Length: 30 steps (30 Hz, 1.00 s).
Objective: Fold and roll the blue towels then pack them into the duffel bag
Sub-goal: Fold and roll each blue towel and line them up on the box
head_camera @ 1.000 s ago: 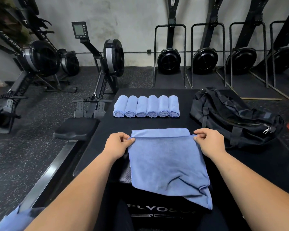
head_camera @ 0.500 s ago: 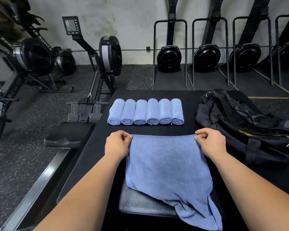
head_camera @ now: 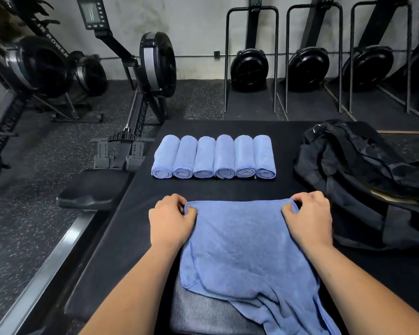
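Blue towel (head_camera: 247, 250) is spread at desk (head_camera: 136, 238) near edge, near end draped over. Far corners are pinched by curled fingers (head_camera: 177, 200) of left hand (head_camera: 171, 223) & right hand (head_camera: 309, 221). Six rolled towels (head_camera: 213, 157) are lined up mid-desk; duffel bag (head_camera: 356, 184) is set at right edge.

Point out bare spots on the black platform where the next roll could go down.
Free: the strip between the rolled towels and the far edge of the flat towel; the gap between the rightmost roll and the duffel bag; the platform behind the row. Crowded: near side, where left hand and right hand pinch that towel's corners.
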Each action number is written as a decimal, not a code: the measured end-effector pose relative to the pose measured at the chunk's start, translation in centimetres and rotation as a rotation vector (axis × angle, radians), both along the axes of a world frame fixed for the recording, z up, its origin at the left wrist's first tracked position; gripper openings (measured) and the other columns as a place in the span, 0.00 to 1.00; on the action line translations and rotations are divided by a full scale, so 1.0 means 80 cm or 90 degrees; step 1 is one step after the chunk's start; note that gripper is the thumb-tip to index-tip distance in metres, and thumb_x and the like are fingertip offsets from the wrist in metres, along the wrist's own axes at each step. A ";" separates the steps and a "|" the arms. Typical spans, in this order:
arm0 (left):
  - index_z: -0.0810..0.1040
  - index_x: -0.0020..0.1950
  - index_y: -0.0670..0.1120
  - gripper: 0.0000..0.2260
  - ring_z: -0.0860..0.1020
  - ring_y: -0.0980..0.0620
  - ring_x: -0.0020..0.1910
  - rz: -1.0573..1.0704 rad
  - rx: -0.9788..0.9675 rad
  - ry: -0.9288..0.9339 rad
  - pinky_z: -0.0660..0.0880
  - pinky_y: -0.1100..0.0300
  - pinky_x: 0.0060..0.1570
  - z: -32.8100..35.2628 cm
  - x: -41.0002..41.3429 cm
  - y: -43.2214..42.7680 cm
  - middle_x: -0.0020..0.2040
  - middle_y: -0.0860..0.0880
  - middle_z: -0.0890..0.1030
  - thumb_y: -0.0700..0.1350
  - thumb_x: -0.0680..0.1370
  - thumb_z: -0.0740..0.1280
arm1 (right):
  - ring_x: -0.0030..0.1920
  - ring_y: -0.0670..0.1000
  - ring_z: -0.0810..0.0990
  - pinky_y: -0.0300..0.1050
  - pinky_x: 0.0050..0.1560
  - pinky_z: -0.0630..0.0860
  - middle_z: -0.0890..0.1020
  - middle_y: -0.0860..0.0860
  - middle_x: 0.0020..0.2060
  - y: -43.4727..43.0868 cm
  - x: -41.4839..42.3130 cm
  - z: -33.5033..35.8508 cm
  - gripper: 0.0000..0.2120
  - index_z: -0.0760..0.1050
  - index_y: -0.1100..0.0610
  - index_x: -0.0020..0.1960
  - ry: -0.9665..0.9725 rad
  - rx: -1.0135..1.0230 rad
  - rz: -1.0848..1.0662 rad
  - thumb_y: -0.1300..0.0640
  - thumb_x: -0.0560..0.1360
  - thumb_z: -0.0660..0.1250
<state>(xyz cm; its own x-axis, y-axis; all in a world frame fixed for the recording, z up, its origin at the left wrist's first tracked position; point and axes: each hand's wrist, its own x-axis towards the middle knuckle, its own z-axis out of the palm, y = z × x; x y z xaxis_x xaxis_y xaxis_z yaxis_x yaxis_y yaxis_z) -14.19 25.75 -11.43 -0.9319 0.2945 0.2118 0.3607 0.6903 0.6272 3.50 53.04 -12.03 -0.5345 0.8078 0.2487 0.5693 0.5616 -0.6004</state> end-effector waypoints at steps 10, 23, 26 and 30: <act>0.80 0.40 0.54 0.05 0.79 0.56 0.37 0.026 0.131 -0.103 0.73 0.60 0.41 0.014 0.011 -0.007 0.34 0.55 0.81 0.44 0.72 0.70 | 0.44 0.54 0.78 0.48 0.45 0.72 0.79 0.45 0.36 -0.001 0.006 0.006 0.05 0.79 0.49 0.42 0.116 -0.023 0.027 0.58 0.74 0.71; 0.75 0.35 0.50 0.08 0.78 0.55 0.34 0.034 0.062 -0.048 0.78 0.50 0.46 0.011 0.009 0.000 0.31 0.54 0.79 0.49 0.72 0.70 | 0.41 0.52 0.77 0.48 0.42 0.75 0.78 0.46 0.35 -0.005 0.003 0.006 0.04 0.80 0.48 0.39 0.053 0.008 0.015 0.55 0.71 0.73; 0.75 0.38 0.53 0.05 0.78 0.55 0.38 0.024 0.044 -0.019 0.77 0.48 0.49 0.007 0.007 0.001 0.34 0.56 0.79 0.48 0.72 0.70 | 0.43 0.53 0.77 0.46 0.42 0.70 0.77 0.47 0.36 -0.002 0.002 0.003 0.03 0.81 0.49 0.43 0.051 0.024 0.011 0.55 0.72 0.74; 0.74 0.41 0.54 0.05 0.77 0.53 0.41 0.015 0.019 -0.009 0.75 0.46 0.53 0.001 0.003 0.001 0.38 0.56 0.77 0.49 0.72 0.70 | 0.45 0.55 0.76 0.46 0.44 0.68 0.76 0.47 0.39 -0.001 0.002 -0.001 0.04 0.81 0.50 0.47 0.037 0.027 0.004 0.54 0.72 0.73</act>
